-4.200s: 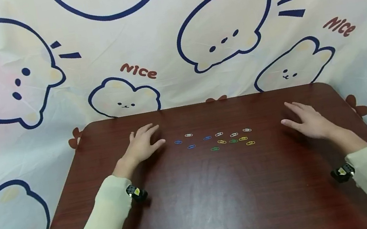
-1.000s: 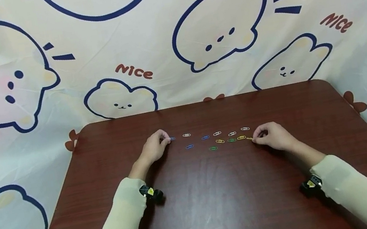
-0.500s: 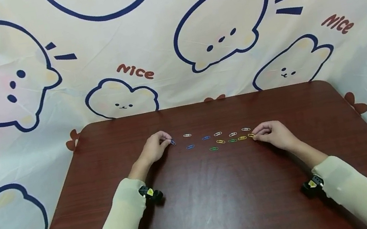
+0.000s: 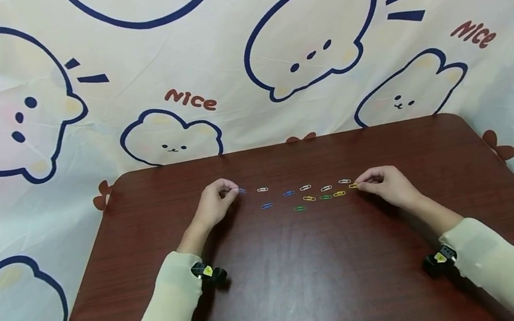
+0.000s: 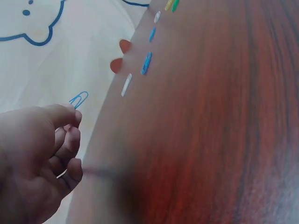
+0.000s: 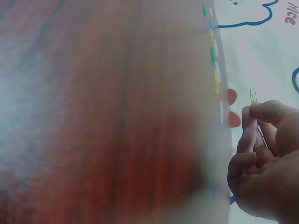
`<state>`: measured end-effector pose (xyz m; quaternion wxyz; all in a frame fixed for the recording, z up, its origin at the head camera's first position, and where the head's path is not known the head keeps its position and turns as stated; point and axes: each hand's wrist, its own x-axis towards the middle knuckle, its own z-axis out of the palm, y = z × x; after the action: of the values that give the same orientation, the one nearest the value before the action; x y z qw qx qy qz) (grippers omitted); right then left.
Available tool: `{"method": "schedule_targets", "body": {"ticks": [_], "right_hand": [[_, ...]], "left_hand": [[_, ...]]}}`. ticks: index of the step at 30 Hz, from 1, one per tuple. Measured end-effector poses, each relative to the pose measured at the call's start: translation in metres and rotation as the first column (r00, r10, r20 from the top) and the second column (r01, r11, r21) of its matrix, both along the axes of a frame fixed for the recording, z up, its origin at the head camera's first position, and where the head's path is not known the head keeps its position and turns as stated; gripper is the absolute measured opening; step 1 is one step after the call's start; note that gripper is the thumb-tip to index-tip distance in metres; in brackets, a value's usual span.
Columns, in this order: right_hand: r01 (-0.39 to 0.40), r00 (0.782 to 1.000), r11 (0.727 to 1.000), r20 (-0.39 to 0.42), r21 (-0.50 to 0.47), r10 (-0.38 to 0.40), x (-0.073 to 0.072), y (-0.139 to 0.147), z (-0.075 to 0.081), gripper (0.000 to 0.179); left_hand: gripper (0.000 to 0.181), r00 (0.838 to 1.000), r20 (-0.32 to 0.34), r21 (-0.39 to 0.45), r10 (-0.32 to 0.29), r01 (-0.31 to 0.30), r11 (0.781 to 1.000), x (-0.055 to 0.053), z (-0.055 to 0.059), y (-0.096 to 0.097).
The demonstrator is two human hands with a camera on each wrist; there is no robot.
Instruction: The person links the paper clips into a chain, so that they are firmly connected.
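My left hand [image 4: 215, 202] pinches a blue paper clip [image 5: 80, 99] between thumb and forefinger, its loop poking out past the fingertips. On the other side, my right hand [image 4: 388, 186] holds a yellow paper clip [image 6: 253, 95] by one end in the same kind of pinch. Both hands are raised over the far half of the table. Between them lie more paper clips: a white paper clip [image 4: 262, 189] and a blue paper clip [image 4: 267, 206] nearest the left hand, and a yellow paper clip [image 4: 339, 193] and a white paper clip [image 4: 344, 181] nearest the right.
Several other clips lie in the middle, among them a green paper clip [image 4: 299, 208] closest to me. The dark wooden table [image 4: 280, 294] has rounded far corners. A pale cloth [image 4: 229, 62] with cartoon outlines hangs behind it and at both sides.
Both hands came in from the sides, open at first, and took a blue and a yellow paper clip. In the last half second both rose slightly, and the held clips turned.
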<state>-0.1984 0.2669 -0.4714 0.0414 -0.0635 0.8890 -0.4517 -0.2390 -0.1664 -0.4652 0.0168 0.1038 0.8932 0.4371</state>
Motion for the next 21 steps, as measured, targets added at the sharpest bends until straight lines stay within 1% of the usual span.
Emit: {"method": "schedule_targets", "body": {"ticks": [5,12,17,21], "right_hand": [[-0.002,1.000,0.999,0.000,-0.035,0.002,-0.002,0.000,0.012,0.017],[-0.024,1.000,0.998,-0.001,-0.053,0.024,-0.001,-0.006,0.030,0.021],[-0.009,1.000,0.997,-0.007,-0.075,0.009,-0.002,-0.013,0.040,0.019],[-0.010,1.000,0.995,-0.011,-0.100,0.009,-0.003,-0.019,0.047,0.017]], "left_hand": [[0.007,0.999,-0.035,0.048,-0.015,0.017,0.999,0.003,0.008,0.007],[0.007,0.993,-0.109,0.121,-0.041,0.054,0.991,0.009,0.022,0.023],[0.007,0.990,-0.128,0.168,-0.060,0.081,0.983,0.015,0.033,0.035],[0.006,0.988,-0.138,0.190,-0.068,0.094,0.977,0.017,0.038,0.044]]}}
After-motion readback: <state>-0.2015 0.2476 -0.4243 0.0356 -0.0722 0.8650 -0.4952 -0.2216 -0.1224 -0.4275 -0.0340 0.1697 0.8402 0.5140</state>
